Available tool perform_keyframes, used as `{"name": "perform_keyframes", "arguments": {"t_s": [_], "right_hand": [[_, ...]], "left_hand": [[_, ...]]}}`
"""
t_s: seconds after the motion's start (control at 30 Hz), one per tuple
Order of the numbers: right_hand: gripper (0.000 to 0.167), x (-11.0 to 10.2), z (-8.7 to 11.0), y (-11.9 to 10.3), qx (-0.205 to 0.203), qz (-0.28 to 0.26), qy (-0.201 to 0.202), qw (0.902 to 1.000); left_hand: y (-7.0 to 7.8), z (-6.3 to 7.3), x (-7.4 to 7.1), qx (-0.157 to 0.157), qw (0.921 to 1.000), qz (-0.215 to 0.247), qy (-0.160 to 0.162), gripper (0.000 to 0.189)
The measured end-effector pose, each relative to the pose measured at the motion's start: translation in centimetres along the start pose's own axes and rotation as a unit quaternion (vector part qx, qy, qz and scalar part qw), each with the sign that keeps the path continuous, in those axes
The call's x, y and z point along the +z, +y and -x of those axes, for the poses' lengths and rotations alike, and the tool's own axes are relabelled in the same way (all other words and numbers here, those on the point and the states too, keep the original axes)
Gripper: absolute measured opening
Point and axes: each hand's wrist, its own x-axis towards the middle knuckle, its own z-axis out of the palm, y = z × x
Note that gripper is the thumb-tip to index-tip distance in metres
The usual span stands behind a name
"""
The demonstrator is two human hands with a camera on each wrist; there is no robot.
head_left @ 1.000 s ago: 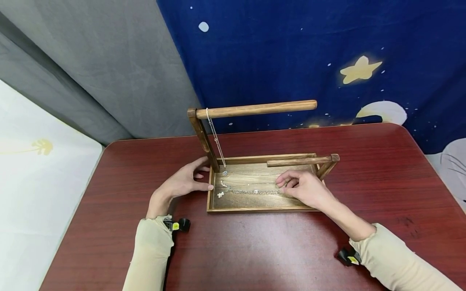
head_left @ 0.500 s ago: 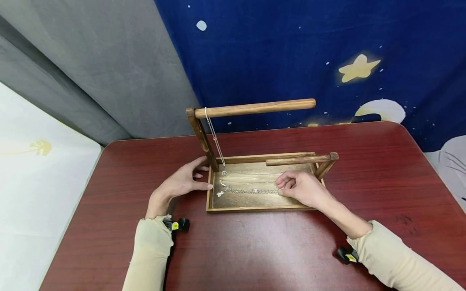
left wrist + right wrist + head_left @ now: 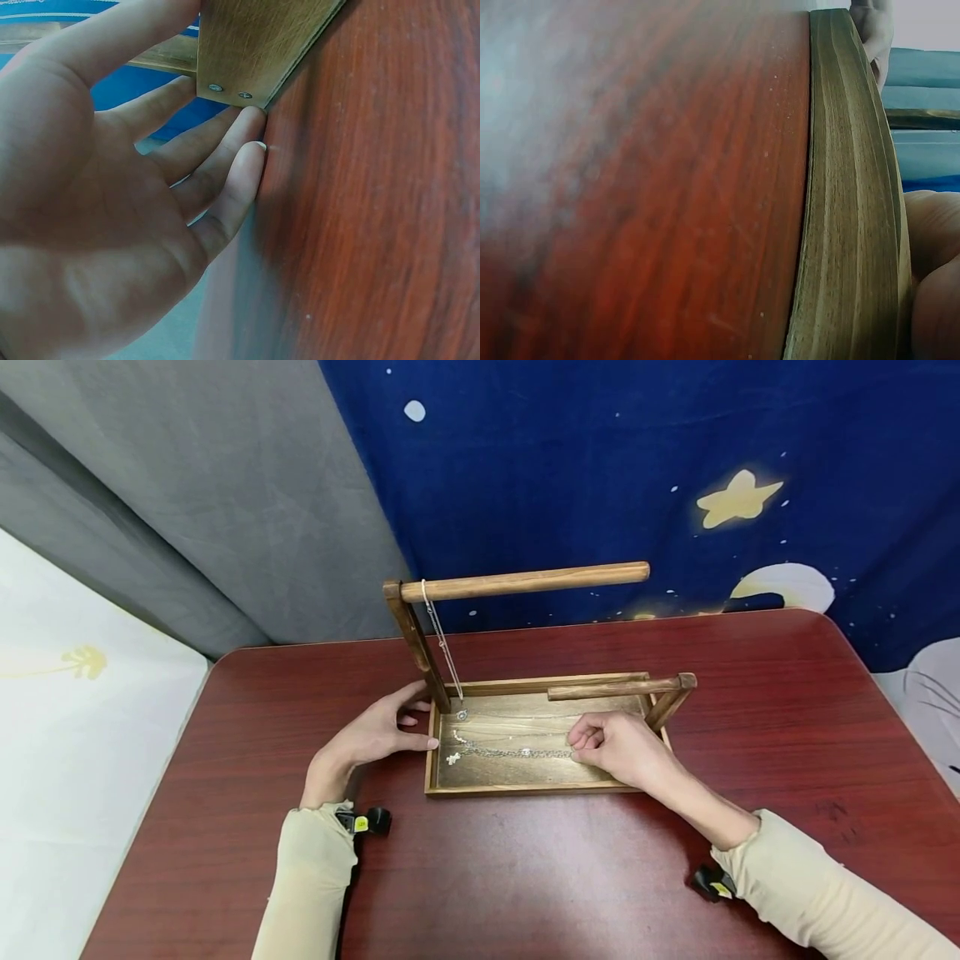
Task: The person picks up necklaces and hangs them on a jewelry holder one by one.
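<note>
A shallow wooden jewellery tray (image 3: 517,791) has a tall bar (image 3: 525,582) and a short bar (image 3: 611,690) above it. My left hand (image 3: 371,732) rests against its left end, thumb on the rim and fingers beside the post; in the left wrist view its fingertips (image 3: 255,124) touch the screwed wooden end. Inside the tray my right hand (image 3: 630,750) has curled fingers, and thumb and forefinger pinch the right end of a silver necklace (image 3: 517,753). Another necklace (image 3: 442,639) with a round pendant hangs from the tall bar. In the right wrist view the tray's side hides most of the right hand (image 3: 937,277).
The tray stands on a dark red wooden table (image 3: 517,868). More thin chains lie across the tray floor (image 3: 480,777), one ending in a pale flower-like charm (image 3: 453,759). Behind the table hang a grey curtain (image 3: 225,485) and a blue curtain (image 3: 540,468) with stars.
The right thumb and forefinger have closed together on the necklace end, with the hand shifting very slightly left. My left hand stays at the tray's end.
</note>
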Motion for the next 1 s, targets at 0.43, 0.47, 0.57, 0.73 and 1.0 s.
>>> {"name": "perform_keyframes", "arguments": {"t_s": [0.43, 0.47, 0.57, 0.73, 1.0], "right_hand": [[0.014, 0.05, 0.14, -0.20, -0.008, 0.050, 0.024, 0.9984], [0.014, 0.05, 0.18, -0.19, -0.009, 0.046, 0.025, 0.9986], [0.012, 0.01, 0.29, -0.12, -0.007, 0.025, 0.026, 0.9993], [0.007, -0.22, 0.45, -0.16, -0.009, -0.011, 0.016, 0.9998], [0.007, -0.55, 0.55, -0.69, -0.036, -0.030, 0.004, 0.9989]], "left_hand": [[0.03, 0.04, 0.00, 0.001, 1.0000, -0.002, 0.002, 0.090], [0.03, 0.05, 0.00, 0.001, 1.0000, -0.003, 0.001, 0.090], [0.05, 0.04, 0.01, -0.001, 1.0000, -0.005, 0.001, 0.091], [0.09, 0.04, 0.08, -0.005, 1.0000, -0.003, 0.000, 0.092], [-0.01, 0.09, 0.04, 0.003, 0.9999, -0.012, -0.001, 0.090]]}}
